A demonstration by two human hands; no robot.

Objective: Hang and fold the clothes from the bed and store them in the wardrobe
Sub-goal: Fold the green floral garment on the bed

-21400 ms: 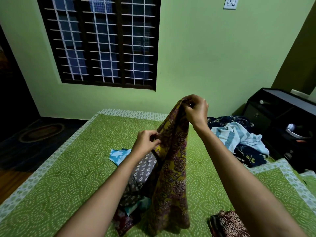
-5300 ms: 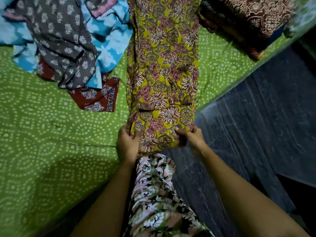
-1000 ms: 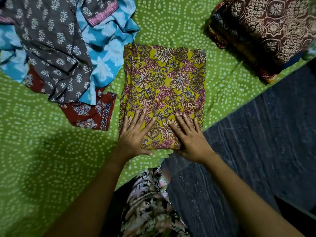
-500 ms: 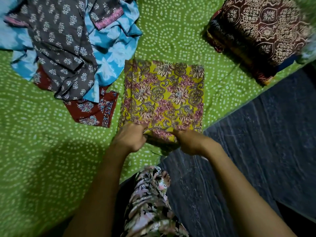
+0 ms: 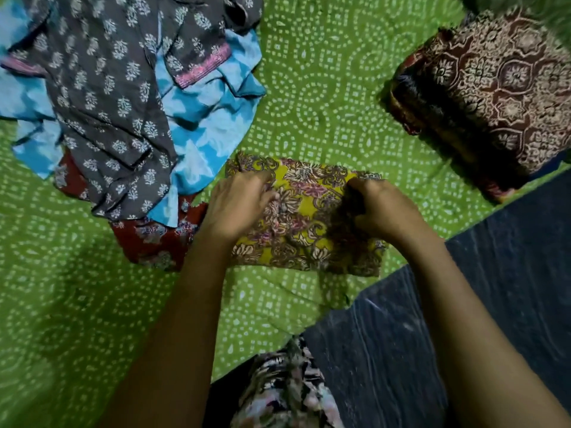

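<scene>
Mid-fold on yellow cloth, laid flat on bed near its edge for easy reach. Gripped at 2 far corners, left hand and right hand curled on fabric, likely to keep edges aligned. Kept apart: unfolded heap left, folded stack right.

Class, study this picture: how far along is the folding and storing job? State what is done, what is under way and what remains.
Done: a folded maroon stack sits on the bed cover. In hand: the left hand and right hand grip the yellow floral garment, mid-fold. Left: the grey printed garment, blue garment and red garment lie loose; no wardrobe is in view, so nothing looks stored.
</scene>
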